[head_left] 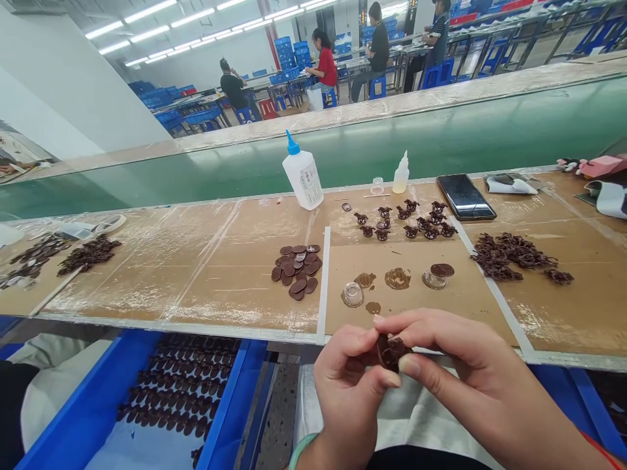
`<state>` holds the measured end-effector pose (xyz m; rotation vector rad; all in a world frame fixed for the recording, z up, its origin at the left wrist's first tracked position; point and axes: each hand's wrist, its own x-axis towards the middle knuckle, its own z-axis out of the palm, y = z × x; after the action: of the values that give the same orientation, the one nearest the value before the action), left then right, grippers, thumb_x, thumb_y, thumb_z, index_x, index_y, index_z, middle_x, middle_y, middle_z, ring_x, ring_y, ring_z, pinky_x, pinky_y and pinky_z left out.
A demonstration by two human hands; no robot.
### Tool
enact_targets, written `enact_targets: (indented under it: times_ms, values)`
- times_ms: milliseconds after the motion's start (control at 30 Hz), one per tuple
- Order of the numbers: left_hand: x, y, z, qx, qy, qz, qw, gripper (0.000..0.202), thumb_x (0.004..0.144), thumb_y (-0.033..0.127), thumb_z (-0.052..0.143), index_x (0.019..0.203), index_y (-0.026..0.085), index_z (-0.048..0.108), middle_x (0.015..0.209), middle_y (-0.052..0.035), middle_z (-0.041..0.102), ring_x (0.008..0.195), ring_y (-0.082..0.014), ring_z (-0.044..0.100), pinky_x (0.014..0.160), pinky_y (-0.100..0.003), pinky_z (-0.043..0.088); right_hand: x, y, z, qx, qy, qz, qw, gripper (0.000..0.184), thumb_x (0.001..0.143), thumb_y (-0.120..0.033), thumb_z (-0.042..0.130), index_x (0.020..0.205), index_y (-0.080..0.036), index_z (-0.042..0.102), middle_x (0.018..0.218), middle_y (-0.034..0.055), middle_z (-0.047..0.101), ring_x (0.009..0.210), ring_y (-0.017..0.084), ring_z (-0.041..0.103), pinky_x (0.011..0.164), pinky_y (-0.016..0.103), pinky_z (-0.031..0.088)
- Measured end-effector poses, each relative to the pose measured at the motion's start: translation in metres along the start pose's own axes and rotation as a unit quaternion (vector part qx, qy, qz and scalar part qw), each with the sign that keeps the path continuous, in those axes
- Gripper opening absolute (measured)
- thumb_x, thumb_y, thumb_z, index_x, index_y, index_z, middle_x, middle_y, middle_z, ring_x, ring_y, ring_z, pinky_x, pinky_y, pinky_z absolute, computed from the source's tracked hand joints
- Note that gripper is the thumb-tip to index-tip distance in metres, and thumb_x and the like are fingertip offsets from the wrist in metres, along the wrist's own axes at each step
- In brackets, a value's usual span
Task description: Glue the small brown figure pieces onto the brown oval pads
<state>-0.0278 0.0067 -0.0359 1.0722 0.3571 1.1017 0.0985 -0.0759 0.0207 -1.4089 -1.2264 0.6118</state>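
While the head view looks down across the bench [245, 228], the fingers of the left hand [349, 385] and right hand [463, 365] pinch one small dark-brown piece [390, 352] at the near edge. It is probably light, stiff and brittle at its thin projections, so a grip on its flatter, sturdier part seems safest. Smooth, flat oval discs [298, 269] lie heaped on brown sheeting; spindly, tangled figures [514, 254] pile up farther right, beyond white tape [507, 307].
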Motion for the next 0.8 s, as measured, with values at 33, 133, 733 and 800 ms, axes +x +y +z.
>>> enact_targets:
  times_ms: [33, 133, 733, 800]
  values:
    - [0.0003, 0.0004, 0.0003, 0.002, -0.001, 0.004, 1.0, 0.029, 0.069, 0.029, 0.089, 0.095, 0.025, 0.078, 0.083, 0.0028, 0.071, 0.074, -0.0085, 0.066, 0.069, -0.014, 0.055, -0.0002, 0.0001, -0.0003, 0.0, 0.0, -0.002, 1.0, 0.015, 0.094, -0.015, 0.061, 0.097, -0.029, 0.068, 0.115, -0.0071, 0.069, 0.108, 0.013, 0.063, 0.093, 0.018, 0.049]
    - [0.0012, 0.0015, 0.0015, 0.006, -0.002, 0.015, 1.0, 0.029, 0.07, 0.032, 0.088, 0.096, 0.025, 0.077, 0.083, 0.003, 0.071, 0.073, -0.0083, 0.066, 0.069, -0.014, 0.055, -0.0003, -0.0001, -0.0013, 0.002, 0.0, -0.016, 1.0, 0.017, 0.094, -0.014, 0.061, 0.098, -0.03, 0.067, 0.115, -0.0085, 0.069, 0.108, 0.012, 0.063, 0.094, 0.017, 0.049]
    - [-0.0012, 0.0011, 0.0008, 0.058, 0.006, 0.035, 0.998, 0.032, 0.066, 0.037, 0.09, 0.094, 0.027, 0.077, 0.078, 0.0045, 0.069, 0.068, -0.0079, 0.064, 0.065, -0.016, 0.054, -0.0008, 0.0, -0.0051, -0.005, -0.003, -0.036, 0.999, 0.018, 0.093, -0.014, 0.062, 0.097, -0.031, 0.065, 0.116, -0.0111, 0.069, 0.106, 0.009, 0.064, 0.094, 0.014, 0.049]
    - [-0.0011, 0.0008, 0.0003, 0.06, 0.008, 0.036, 0.998, 0.032, 0.066, 0.037, 0.09, 0.094, 0.027, 0.077, 0.078, 0.0041, 0.069, 0.068, -0.0083, 0.064, 0.065, -0.016, 0.054, -0.0002, -0.0006, -0.0052, -0.004, -0.005, -0.034, 0.999, 0.017, 0.093, -0.014, 0.062, 0.095, -0.03, 0.065, 0.115, -0.011, 0.069, 0.106, 0.009, 0.064, 0.094, 0.014, 0.048]
